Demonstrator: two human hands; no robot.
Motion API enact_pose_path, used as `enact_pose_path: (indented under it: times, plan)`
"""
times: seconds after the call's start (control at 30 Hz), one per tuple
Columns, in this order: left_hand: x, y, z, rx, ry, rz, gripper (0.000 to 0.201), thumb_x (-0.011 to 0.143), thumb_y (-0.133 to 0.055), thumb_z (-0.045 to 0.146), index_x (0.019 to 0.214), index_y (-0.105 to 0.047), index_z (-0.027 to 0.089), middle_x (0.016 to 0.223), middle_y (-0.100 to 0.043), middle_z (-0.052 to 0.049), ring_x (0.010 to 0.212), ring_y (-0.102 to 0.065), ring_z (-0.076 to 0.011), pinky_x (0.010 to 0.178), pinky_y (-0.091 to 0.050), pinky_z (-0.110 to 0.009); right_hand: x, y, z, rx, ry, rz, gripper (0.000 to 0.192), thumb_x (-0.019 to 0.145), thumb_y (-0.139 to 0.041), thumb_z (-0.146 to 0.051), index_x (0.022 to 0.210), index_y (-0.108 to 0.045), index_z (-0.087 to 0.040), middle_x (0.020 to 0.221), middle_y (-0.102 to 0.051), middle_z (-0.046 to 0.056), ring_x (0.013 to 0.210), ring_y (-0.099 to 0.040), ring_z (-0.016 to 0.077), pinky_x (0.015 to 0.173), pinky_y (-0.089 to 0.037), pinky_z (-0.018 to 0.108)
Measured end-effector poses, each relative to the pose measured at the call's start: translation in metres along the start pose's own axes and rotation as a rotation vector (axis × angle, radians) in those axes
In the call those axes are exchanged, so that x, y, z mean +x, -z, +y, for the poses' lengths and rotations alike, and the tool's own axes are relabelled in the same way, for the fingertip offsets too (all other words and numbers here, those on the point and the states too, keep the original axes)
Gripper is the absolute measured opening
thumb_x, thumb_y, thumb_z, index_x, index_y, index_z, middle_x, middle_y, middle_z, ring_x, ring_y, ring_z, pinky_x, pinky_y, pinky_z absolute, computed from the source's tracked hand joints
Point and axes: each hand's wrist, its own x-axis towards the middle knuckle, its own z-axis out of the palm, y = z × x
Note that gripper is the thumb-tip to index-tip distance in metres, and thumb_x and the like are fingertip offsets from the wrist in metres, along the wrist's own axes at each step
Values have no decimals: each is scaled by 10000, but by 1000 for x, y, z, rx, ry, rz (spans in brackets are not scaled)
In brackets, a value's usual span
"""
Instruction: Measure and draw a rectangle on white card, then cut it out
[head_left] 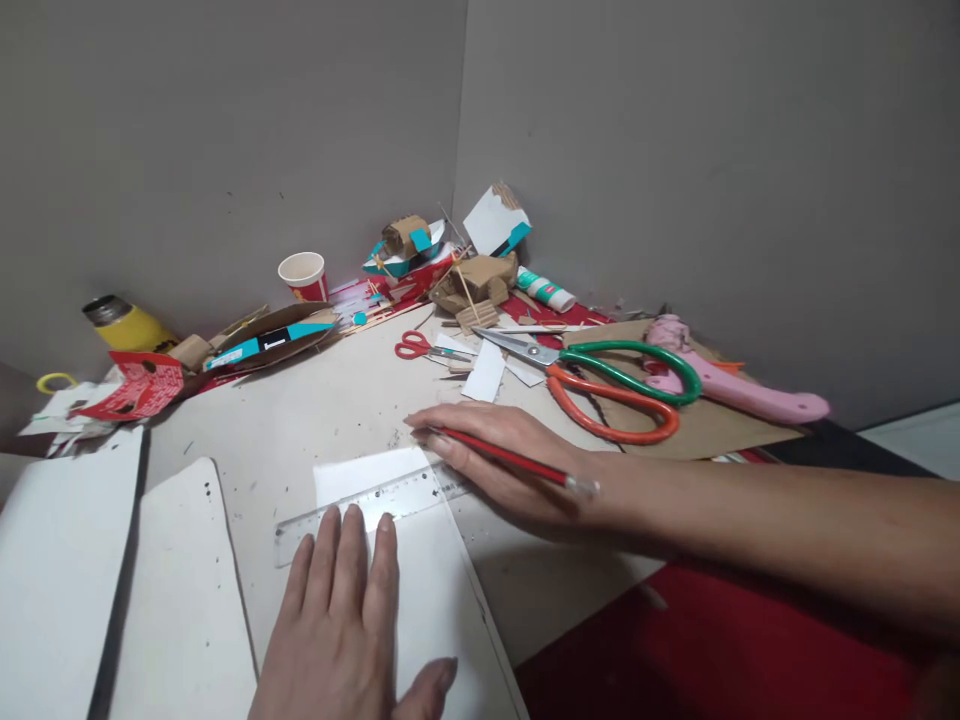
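Left hand (337, 620): laid palm down, fingers extended and slightly spread, thumb set wide; nothing is gripped. Its fingertips are rested at the near side of a flat, clear plastic ruler (405, 497).

Right hand (502, 480): a slim red-and-black pencil (510, 455) is held between narrowed fingers, over the ruler's right part; whether its hidden point is touching anything cannot be told.

White rectangular sheet (450, 600): placed by the near edge of the beige surface (300, 415), crossed by the ruler toward its far end, partly covered by the left hand.

Toward the left edge: a white round-cornered board (176, 580) and a larger white panel (60, 560) are laid side by side.

Along the far edge, left to right: a yellow bottle with dark top (131, 328), a white-and-red paper cup (309, 292), and, by the far corner, brown torn cardboard (491, 275).

Right of centre: small red-handled scissors (412, 345), white paper strips (486, 373) and large metal scissors with green and orange loops (534, 352) are set out. Toward the right edge, a pink long-handled object (757, 390) is placed.
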Motion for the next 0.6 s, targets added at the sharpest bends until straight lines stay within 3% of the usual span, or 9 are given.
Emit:
enact_pose_path:
  times: [0.13,0.23,0.43,0.6]
  plan:
    - [-1,-4,0,14,4,27,1124,738,-498,727,1533,-127,24,1276,-625,-281,1148,-610,-442,900,-421,-509,-18,-1,7,-61,166,-40,264,979,-476,-199,1216,-589,-185,1074,-721,99,1005,-651,210,909,-496,366]
    - [-2,-7,0,35,-11,34,1109,757,-462,726,1524,-137,-7,1262,-634,-277,1139,-619,-433,905,-419,-500,-27,-3,11,-69,200,-70,254,959,-539,-208,1208,-576,-174,1032,-705,110,978,-626,210,889,-495,354]
    - [-6,0,-1,53,-73,-61,908,844,-393,723,1388,-421,-3,1312,-584,-305,1178,-611,-396,891,-476,-441,-34,-3,13,-50,206,-147,239,973,-528,-219,1193,-578,-141,1011,-678,114,939,-581,217,847,-470,356]
    - [-4,3,-1,75,-85,-53,853,857,-395,716,1318,-491,5,1279,-608,-297,1113,-653,-388,818,-532,-435,-33,1,12,9,181,-201,245,968,-542,-214,1194,-584,-129,1027,-661,112,941,-560,215,859,-438,342]
